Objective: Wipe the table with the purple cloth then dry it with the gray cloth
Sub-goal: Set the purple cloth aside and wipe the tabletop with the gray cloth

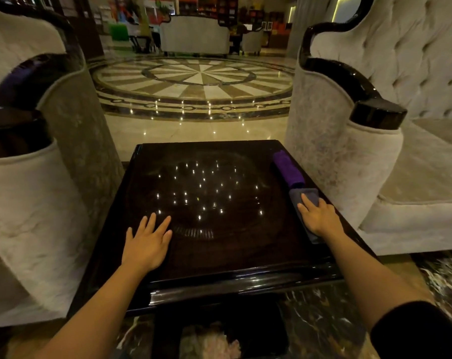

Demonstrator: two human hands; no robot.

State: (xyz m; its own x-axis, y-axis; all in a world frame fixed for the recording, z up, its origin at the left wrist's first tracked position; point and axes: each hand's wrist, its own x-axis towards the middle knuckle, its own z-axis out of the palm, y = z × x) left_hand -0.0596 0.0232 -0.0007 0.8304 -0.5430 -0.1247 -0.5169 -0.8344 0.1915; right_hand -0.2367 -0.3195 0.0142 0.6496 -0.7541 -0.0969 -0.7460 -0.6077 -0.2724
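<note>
A dark glossy square table [219, 255] stands in front of me, with ceiling lights mirrored in its top. The purple cloth [288, 168] lies folded along the table's right edge, farther back. Just nearer to me on that edge lies the gray cloth [306, 196]. My right hand [318, 216] rests flat on top of the gray cloth, fingers stretched over it and covering its near part. My left hand [148, 242] lies palm down on the bare tabletop at the near left, fingers spread, holding nothing.
A pale upholstered armchair [349, 156] with black glossy armrests stands close on the right, another armchair [38, 190] on the left. A dark bin [219, 332] with a liner sits on the floor below the table's near edge. Polished marble floor [193, 125] stretches beyond.
</note>
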